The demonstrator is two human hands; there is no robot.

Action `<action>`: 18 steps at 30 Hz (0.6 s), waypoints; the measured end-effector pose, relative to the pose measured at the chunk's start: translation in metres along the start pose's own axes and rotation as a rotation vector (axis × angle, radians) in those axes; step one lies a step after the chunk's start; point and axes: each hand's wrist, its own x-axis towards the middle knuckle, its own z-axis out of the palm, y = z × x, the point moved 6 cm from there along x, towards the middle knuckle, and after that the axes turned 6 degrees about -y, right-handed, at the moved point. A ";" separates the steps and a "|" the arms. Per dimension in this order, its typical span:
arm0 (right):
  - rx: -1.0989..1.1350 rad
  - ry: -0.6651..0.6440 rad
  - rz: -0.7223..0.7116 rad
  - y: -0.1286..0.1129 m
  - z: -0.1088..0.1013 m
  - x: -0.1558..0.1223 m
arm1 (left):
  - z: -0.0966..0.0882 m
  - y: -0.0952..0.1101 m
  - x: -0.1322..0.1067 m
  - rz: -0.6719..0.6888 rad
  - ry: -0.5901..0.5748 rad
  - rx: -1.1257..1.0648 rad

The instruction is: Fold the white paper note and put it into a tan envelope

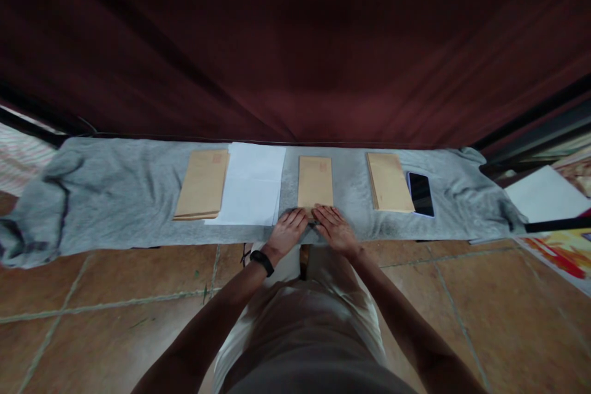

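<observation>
A brown paper envelope [315, 180] with a small reddish print in its upper right corner lies upright in front of me on the grey cloth. My left hand [289, 229] rests at its bottom left, fingers stretched out and lying on the lower edge. At the bottom right my right hand [337, 229] lies likewise, fingers extended over the edge. The fingertips partly cover the envelope's bottom end, so its flap cannot be made out. White paper sheets [255, 181] with a crosswise crease lie left of my left hand. A black band [262, 262] circles my left wrist.
A stack of brown envelopes [202, 184] lies left of the sheets. Another envelope stack [390, 182] is to the right, beside a dark-screened phone [421, 194]. The wrinkled grey cloth [120, 191] covers a narrow surface, backed by a dark red curtain [295, 61].
</observation>
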 end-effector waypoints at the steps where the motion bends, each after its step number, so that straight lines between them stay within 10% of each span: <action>1: -0.007 0.001 0.004 0.001 0.000 -0.002 | 0.000 0.000 0.000 -0.002 0.001 -0.008; 18: 0.037 0.088 0.136 0.015 -0.012 -0.027 | 0.001 -0.006 -0.003 -0.046 0.036 -0.083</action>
